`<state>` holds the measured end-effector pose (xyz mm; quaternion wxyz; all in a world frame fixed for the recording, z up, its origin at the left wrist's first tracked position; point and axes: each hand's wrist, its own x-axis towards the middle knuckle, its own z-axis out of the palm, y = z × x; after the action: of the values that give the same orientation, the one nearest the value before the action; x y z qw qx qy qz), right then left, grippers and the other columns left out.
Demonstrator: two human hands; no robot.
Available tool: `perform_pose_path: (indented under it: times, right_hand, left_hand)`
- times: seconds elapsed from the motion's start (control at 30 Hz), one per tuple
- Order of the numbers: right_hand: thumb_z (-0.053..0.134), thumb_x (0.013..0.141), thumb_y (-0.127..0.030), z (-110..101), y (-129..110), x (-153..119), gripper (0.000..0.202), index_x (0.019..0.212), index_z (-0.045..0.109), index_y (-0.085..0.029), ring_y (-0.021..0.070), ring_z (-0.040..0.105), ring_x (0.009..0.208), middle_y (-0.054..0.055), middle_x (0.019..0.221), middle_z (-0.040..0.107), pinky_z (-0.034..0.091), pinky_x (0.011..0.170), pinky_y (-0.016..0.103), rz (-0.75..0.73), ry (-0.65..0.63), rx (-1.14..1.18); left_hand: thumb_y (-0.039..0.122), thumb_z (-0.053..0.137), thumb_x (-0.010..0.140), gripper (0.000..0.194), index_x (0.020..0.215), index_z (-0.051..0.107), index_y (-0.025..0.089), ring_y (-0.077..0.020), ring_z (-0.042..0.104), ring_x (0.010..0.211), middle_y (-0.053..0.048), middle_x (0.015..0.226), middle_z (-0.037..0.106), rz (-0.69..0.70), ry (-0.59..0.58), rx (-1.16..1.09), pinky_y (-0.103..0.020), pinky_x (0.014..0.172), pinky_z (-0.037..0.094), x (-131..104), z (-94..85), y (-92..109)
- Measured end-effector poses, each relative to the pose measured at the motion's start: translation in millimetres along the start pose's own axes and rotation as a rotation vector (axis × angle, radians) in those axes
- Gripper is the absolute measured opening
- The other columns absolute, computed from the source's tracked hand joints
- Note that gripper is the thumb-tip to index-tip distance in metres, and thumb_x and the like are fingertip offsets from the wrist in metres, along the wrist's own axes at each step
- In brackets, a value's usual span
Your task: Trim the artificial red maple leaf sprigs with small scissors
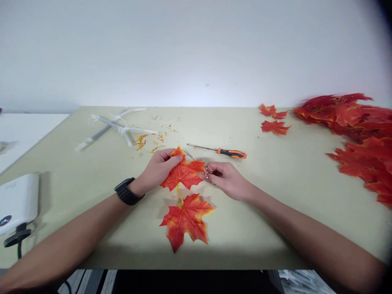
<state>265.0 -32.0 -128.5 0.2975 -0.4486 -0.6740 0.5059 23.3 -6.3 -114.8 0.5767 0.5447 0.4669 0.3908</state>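
Between thumb and fingers, my left hand (159, 169) pinches a red-orange artificial maple leaf (183, 173) by its upper left lobe. A yellow stem joins it to a second maple leaf (187, 220), which hangs or lies just below, nearer the table's front edge. My right hand (225, 177) is closed round the coppery handles of small scissors (190, 154). Their blades point up and left, partly hidden by the held leaf. Whether the blades touch the leaf I cannot tell.
A screwdriver (231, 153) lies beyond my hands, near yellow and orange trimmings (141, 142). Clear plastic strips (110, 124) rest at the back left. Two small leaves (275, 127) and a large leaf pile (352, 114) are at the right. A white device (21, 200) with a cable stands left.
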Motion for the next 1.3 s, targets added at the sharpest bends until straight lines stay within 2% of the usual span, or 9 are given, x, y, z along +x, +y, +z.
perform_pose_path:
  times: [0.43,0.73,1.0,1.3]
  right_hand:
    - [0.057,0.088,-0.029,0,2,2,0.032,0.065,0.037,-0.021,0.0115,0.036,0.063,-0.003,0.065,0.042,0.027,0.057,0.028,0.012,-0.034,0.012]
    - [0.060,0.090,-0.033,-3,9,8,0.037,0.065,0.035,-0.020,0.0110,0.029,0.060,-0.005,0.062,0.036,0.028,0.060,0.029,-0.004,-0.019,0.042]
    - [0.059,0.087,-0.034,-4,7,10,0.035,0.064,0.037,-0.020,0.0113,0.030,0.062,-0.005,0.063,0.034,0.029,0.062,0.029,0.032,0.003,0.051]
    - [0.058,0.086,-0.031,-5,7,10,0.031,0.065,0.038,-0.020,0.0125,0.038,0.066,-0.003,0.066,0.039,0.032,0.064,0.029,0.050,-0.001,0.066]
  left_hand:
    - [0.043,0.073,0.083,0.028,0.078,0.067,0.016,-0.0087,0.053,0.057,0.002,0.070,0.062,-0.046,0.026,-0.042,-0.019,0.053,0.041,4,-1.0,-5]
    - [0.046,0.072,0.081,0.032,0.075,0.063,0.016,-0.0086,0.050,0.058,0.002,0.069,0.058,-0.018,0.049,0.014,-0.020,0.054,0.038,7,1.1,-7]
    - [0.044,0.066,0.086,0.032,0.072,0.058,0.016,-0.0084,0.043,0.059,0.003,0.068,0.050,0.051,0.076,0.133,-0.022,0.054,0.034,11,0.4,-11]
    - [0.048,0.065,0.089,0.035,0.075,0.055,0.018,-0.0088,0.044,0.060,0.004,0.070,0.051,0.082,0.041,0.089,-0.021,0.056,0.037,10,4.0,-10]
